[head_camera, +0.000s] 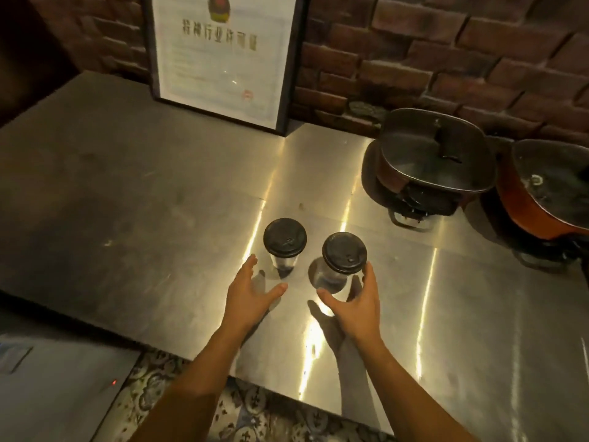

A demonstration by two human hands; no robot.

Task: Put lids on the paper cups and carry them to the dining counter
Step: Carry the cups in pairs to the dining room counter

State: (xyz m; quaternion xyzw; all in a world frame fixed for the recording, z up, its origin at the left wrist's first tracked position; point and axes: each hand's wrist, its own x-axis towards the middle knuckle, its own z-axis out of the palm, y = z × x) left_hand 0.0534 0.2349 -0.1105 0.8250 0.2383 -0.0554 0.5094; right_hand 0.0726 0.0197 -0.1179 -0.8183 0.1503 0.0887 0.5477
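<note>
Two paper cups stand upright side by side on a steel counter (159,218), each capped with a black lid. The left cup (284,242) is slightly farther from me than the right cup (343,255). My left hand (250,293) hovers open just in front and to the left of the left cup, fingers spread, not touching it. My right hand (357,303) is open around the near side of the right cup, its fingertips next to the lid's right edge; I cannot tell if they touch.
A framed certificate (223,59) leans against the brick wall at the back. Two lidded pots, one dark (436,161) and one orange (548,193), sit on burners at the right. The counter's front edge runs by my forearms, over patterned floor tiles (191,409).
</note>
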